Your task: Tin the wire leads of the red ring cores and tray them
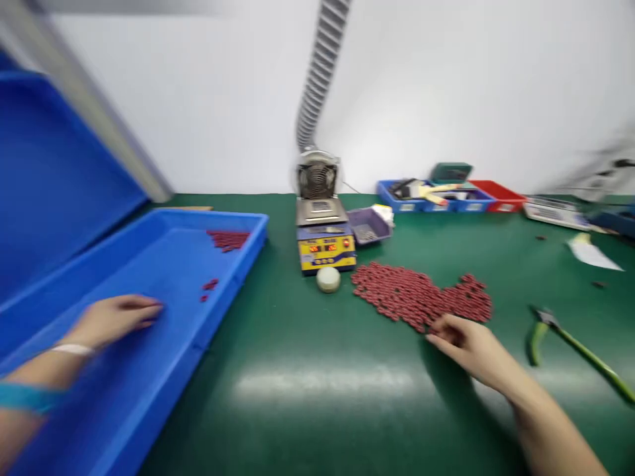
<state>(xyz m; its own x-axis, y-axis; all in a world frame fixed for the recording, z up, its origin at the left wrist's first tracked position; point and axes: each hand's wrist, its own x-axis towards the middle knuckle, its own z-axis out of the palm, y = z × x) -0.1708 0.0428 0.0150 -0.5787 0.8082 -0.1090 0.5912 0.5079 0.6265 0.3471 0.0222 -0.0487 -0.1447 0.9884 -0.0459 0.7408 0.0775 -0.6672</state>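
Note:
Many small dark-red ring-like pieces point(401, 291) lie spread in a flat heap on the green table. At the heap's near right edge is my right hand point(464, 344), thumb and fingers pinched together by the pieces; what is between the fingertips is hidden. My left hand point(116, 320) is over the floor of a large blue tray point(198, 350), its fingers closed together and slightly blurred. Whether it holds anything cannot be seen. Inside that tray, a packed group of red pieces point(228, 239) fills the far right corner, and a few loose ones point(210, 285) lie nearer.
A yellow-and-blue solder pot point(326, 248) with lit displays stands under a ribbed duct point(322, 73). Before it sits a round pale tin point(328, 279). A purple tray point(370, 226) is beside it. Green-handled cutters point(548, 320) lie right; blue bins point(436, 198) and a red bin point(496, 195) line the back.

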